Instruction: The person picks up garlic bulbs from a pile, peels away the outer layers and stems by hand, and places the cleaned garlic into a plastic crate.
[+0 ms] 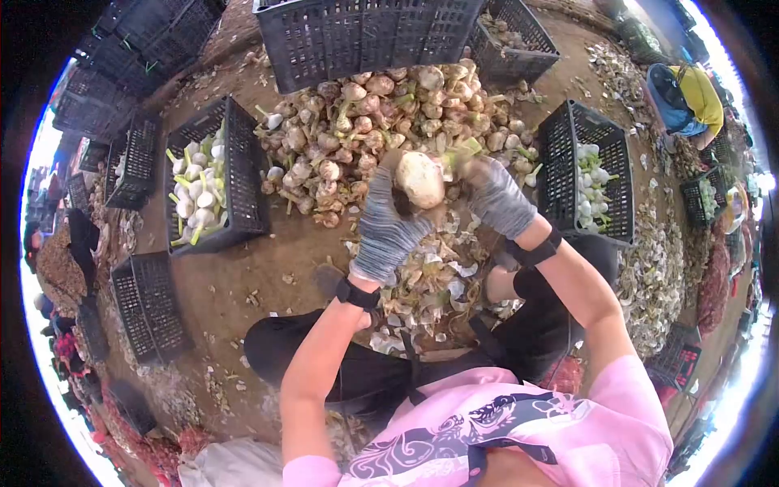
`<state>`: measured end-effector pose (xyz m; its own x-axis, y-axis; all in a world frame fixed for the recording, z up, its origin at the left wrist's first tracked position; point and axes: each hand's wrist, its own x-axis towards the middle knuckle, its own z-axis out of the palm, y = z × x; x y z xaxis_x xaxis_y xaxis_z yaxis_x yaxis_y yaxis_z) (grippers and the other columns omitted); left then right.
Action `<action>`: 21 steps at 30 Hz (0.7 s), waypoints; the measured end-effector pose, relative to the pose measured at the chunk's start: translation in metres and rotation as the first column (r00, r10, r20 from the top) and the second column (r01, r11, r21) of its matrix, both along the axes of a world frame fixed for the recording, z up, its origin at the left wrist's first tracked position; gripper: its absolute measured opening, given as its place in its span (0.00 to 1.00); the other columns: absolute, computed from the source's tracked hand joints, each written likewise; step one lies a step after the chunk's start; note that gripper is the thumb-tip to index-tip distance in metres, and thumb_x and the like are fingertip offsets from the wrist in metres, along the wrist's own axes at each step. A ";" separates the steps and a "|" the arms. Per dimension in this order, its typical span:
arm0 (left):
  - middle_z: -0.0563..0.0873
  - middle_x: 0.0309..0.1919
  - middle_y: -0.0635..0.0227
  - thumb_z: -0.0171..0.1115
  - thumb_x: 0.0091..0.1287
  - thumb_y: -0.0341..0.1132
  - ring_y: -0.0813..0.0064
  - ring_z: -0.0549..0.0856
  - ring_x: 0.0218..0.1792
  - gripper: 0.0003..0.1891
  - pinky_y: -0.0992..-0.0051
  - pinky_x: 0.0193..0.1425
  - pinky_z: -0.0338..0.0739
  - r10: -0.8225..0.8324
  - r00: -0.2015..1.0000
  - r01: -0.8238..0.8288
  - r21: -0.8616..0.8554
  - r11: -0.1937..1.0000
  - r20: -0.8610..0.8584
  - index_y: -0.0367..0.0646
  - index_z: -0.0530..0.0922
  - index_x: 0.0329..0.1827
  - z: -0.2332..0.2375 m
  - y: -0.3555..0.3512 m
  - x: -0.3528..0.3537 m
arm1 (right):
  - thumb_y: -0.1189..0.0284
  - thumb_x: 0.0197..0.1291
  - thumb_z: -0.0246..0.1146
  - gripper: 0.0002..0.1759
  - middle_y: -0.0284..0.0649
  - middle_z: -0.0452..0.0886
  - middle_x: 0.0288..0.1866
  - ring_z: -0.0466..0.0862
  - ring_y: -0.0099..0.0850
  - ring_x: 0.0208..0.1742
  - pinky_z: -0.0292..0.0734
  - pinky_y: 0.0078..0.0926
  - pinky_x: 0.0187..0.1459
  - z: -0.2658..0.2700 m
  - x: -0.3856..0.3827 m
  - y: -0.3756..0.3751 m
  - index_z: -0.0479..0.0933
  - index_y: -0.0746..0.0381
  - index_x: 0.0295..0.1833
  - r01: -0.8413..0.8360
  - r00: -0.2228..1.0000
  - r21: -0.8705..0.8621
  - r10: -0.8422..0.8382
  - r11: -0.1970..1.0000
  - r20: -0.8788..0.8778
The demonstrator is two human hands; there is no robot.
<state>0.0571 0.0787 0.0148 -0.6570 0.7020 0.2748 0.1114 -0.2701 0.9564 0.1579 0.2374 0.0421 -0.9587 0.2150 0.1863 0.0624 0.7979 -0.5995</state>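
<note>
My left hand (389, 223), in a grey knit glove, is closed round a large pale garlic bulb (421, 180). My right hand (497, 195), also gloved, is closed at the green stem (464, 152) beside the bulb; its fingertips are blurred. Beyond both hands lies a heap of untrimmed garlic (341, 130) with brownish skins. Peeled-off skins (430, 280) are scattered on the ground below my hands, between my legs.
Black crates of white garlic stand left (256, 195) and right (558, 174). A big crate (369, 45) is behind the heap. An empty-looking crate (152, 308) lies lower left. Another person (698, 97) in yellow bends at upper right.
</note>
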 end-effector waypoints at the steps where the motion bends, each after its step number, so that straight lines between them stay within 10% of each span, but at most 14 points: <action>1: 0.74 0.53 0.61 0.72 0.46 0.28 0.70 0.77 0.51 0.41 0.73 0.52 0.76 0.027 0.981 -0.042 -0.072 0.997 -0.193 0.44 0.59 0.65 0.004 -0.002 -0.002 | 0.68 0.53 0.64 0.19 0.37 0.79 0.45 0.80 0.24 0.42 0.74 0.27 0.46 -0.001 -0.004 -0.004 0.74 0.67 0.48 -0.018 0.997 -0.231 0.000 0.973 -0.080; 2: 0.74 0.53 0.61 0.72 0.46 0.28 0.70 0.77 0.51 0.41 0.73 0.52 0.76 0.023 0.981 -0.038 -0.074 0.997 -0.192 0.44 0.59 0.65 0.008 -0.004 -0.003 | 0.70 0.51 0.66 0.18 0.37 0.80 0.44 0.81 0.26 0.43 0.75 0.29 0.46 0.000 -0.007 -0.008 0.75 0.66 0.47 -0.055 0.987 -0.446 -0.018 0.893 -0.158; 3: 0.74 0.53 0.62 0.74 0.45 0.32 0.70 0.77 0.52 0.41 0.73 0.54 0.74 0.038 0.952 -0.079 -0.123 0.989 -0.303 0.43 0.61 0.64 0.013 -0.006 -0.005 | 0.72 0.50 0.66 0.16 0.37 0.81 0.41 0.81 0.27 0.42 0.77 0.29 0.44 0.006 -0.004 -0.011 0.76 0.64 0.46 0.183 0.982 -0.872 -0.133 0.453 0.137; 4: 0.75 0.52 0.62 0.76 0.44 0.35 0.69 0.76 0.52 0.42 0.72 0.56 0.72 0.048 0.911 -0.127 -0.168 0.978 -0.410 0.42 0.62 0.63 0.014 -0.008 -0.006 | 0.72 0.50 0.66 0.16 0.37 0.81 0.41 0.81 0.27 0.42 0.77 0.29 0.44 0.003 -0.005 -0.006 0.76 0.64 0.46 0.186 0.981 -0.873 -0.131 0.450 0.141; 5: 0.75 0.52 0.62 0.76 0.44 0.35 0.69 0.76 0.52 0.42 0.72 0.56 0.72 0.048 0.912 -0.128 -0.173 0.977 -0.407 0.42 0.62 0.63 0.013 -0.010 -0.007 | 0.72 0.50 0.65 0.15 0.37 0.81 0.40 0.80 0.25 0.41 0.77 0.26 0.42 -0.003 -0.006 0.002 0.77 0.65 0.45 -0.037 0.996 -0.494 -0.011 0.869 -0.093; 6: 0.75 0.52 0.63 0.76 0.44 0.35 0.70 0.76 0.52 0.41 0.72 0.56 0.72 0.068 0.879 -0.160 -0.159 0.974 -0.471 0.41 0.63 0.62 0.012 -0.010 -0.008 | 0.72 0.50 0.65 0.14 0.36 0.81 0.38 0.80 0.24 0.40 0.78 0.24 0.40 -0.010 -0.005 0.006 0.77 0.65 0.44 -0.202 0.951 0.081 0.215 0.976 -0.222; 7: 0.75 0.51 0.63 0.76 0.44 0.35 0.71 0.76 0.51 0.41 0.72 0.55 0.72 0.088 0.841 -0.191 -0.142 0.971 -0.534 0.40 0.64 0.62 0.011 -0.008 -0.009 | 0.74 0.53 0.62 0.12 0.35 0.81 0.37 0.80 0.21 0.38 0.79 0.21 0.36 -0.013 -0.004 0.003 0.77 0.66 0.44 -0.170 0.982 -0.271 0.141 0.947 -0.124; 8: 0.75 0.51 0.63 0.76 0.44 0.35 0.71 0.76 0.51 0.41 0.72 0.55 0.72 0.087 0.842 -0.191 -0.143 0.971 -0.533 0.40 0.64 0.62 0.009 -0.006 -0.010 | 0.74 0.53 0.62 0.12 0.35 0.81 0.37 0.80 0.21 0.38 0.79 0.21 0.36 -0.015 -0.001 0.001 0.77 0.66 0.44 -0.170 0.982 -0.272 0.141 0.947 -0.123; 10: 0.73 0.53 0.63 0.74 0.46 0.34 0.72 0.75 0.52 0.39 0.74 0.53 0.75 0.111 0.993 -0.110 -0.026 0.994 0.028 0.40 0.64 0.62 0.005 -0.002 -0.010 | 0.75 0.52 0.62 0.12 0.35 0.81 0.36 0.80 0.21 0.37 0.79 0.23 0.36 -0.010 0.000 -0.010 0.77 0.66 0.43 -0.128 0.992 -0.630 0.086 0.766 -0.097; 11: 0.74 0.51 0.64 0.70 0.53 0.39 0.75 0.75 0.50 0.34 0.74 0.54 0.74 0.066 0.974 -0.080 0.055 0.995 0.218 0.38 0.65 0.61 0.010 -0.003 -0.011 | 0.74 0.53 0.61 0.11 0.35 0.81 0.35 0.79 0.21 0.37 0.78 0.22 0.36 0.005 -0.006 -0.021 0.77 0.65 0.44 0.246 0.969 -0.927 -0.066 0.281 0.237; 16: 0.79 0.44 0.62 0.53 0.65 0.54 0.72 0.81 0.40 0.28 0.74 0.41 0.80 0.159 0.882 -0.134 -0.088 0.987 0.444 0.35 0.69 0.54 0.008 -0.007 -0.021 | 0.72 0.53 0.62 0.12 0.34 0.81 0.35 0.79 0.23 0.34 0.75 0.24 0.36 -0.025 -0.004 -0.035 0.77 0.65 0.42 0.142 0.990 -0.811 -0.093 0.567 0.109; 18: 0.82 0.37 0.60 0.47 0.64 0.60 0.68 0.83 0.33 0.32 0.72 0.36 0.82 0.074 0.650 0.041 -0.133 0.990 0.756 0.34 0.73 0.47 -0.011 -0.005 -0.032 | 0.71 0.52 0.63 0.14 0.37 0.81 0.35 0.80 0.26 0.36 0.74 0.26 0.37 -0.012 -0.001 -0.046 0.76 0.66 0.44 0.088 0.994 -0.527 -0.109 0.845 -0.009; 21: 0.84 0.31 0.59 0.43 0.61 0.67 0.68 0.84 0.28 0.36 0.71 0.33 0.82 0.200 0.506 0.043 -0.256 0.966 0.839 0.36 0.77 0.41 -0.005 -0.001 -0.028 | 0.69 0.53 0.61 0.17 0.40 0.81 0.38 0.79 0.27 0.39 0.73 0.25 0.41 -0.013 0.005 -0.048 0.74 0.65 0.48 -0.001 1.000 -0.588 0.016 0.809 0.020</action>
